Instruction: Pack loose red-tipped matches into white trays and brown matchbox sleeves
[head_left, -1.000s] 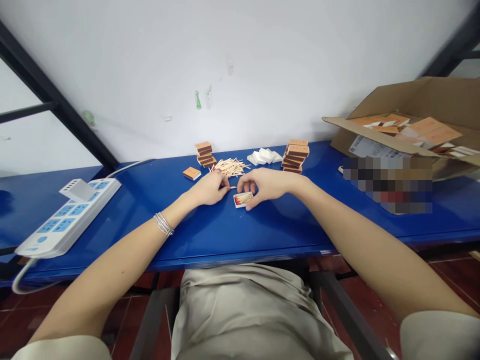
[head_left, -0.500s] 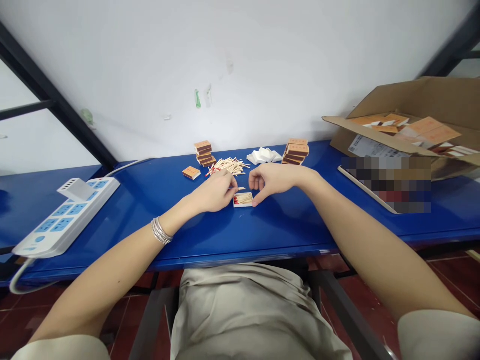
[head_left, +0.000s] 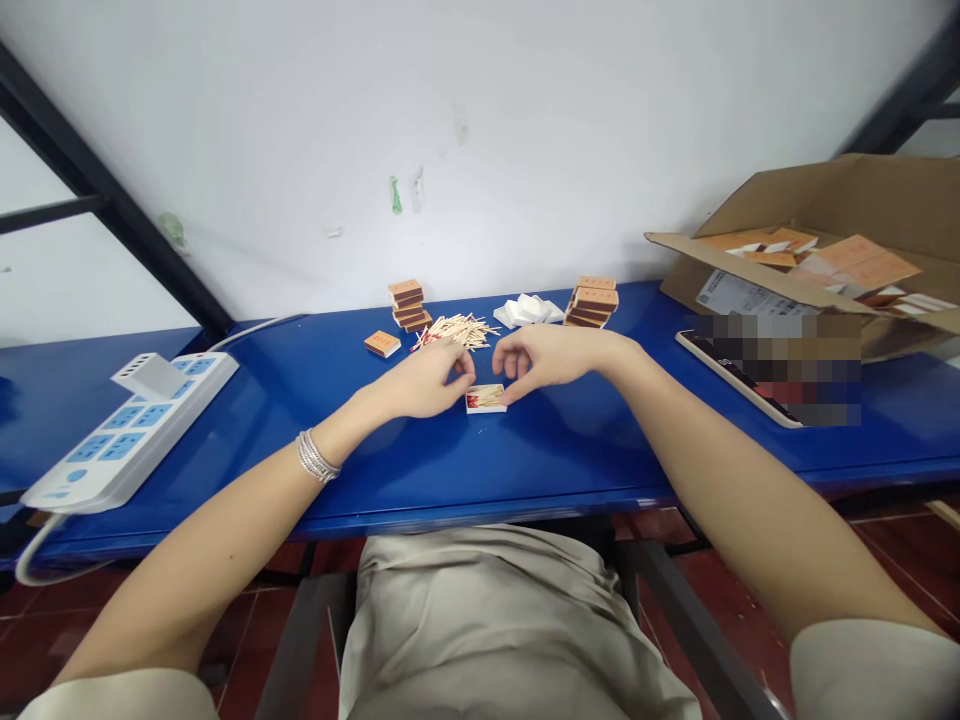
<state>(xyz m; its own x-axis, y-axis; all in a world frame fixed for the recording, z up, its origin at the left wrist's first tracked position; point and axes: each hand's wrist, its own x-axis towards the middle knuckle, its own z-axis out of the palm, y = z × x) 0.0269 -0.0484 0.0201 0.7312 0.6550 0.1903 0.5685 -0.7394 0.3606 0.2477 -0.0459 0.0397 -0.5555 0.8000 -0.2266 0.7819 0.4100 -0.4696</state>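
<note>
Basically, match tray (head_left: pixel 486 409) set on blue table (head_left: pixel 450 470). Right hand (head_left: pixel 551 357): thumb placed at tray end, prob to steady it, fingers curled apart from thumb. Left hand (head_left: pixel 431 382) held by far corner; pinch can't be told tbh. Match pile (head_left: pixel 460 328) kept close, prob for quick reach.

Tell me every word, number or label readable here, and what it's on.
"00", apparently, on the dark-screened device; the rest is pixelated.
Single matchbox: print too small to read.
Stacked matchboxes: print too small.
White label on carton: too blurred.
Power strip: markings too small.
</note>
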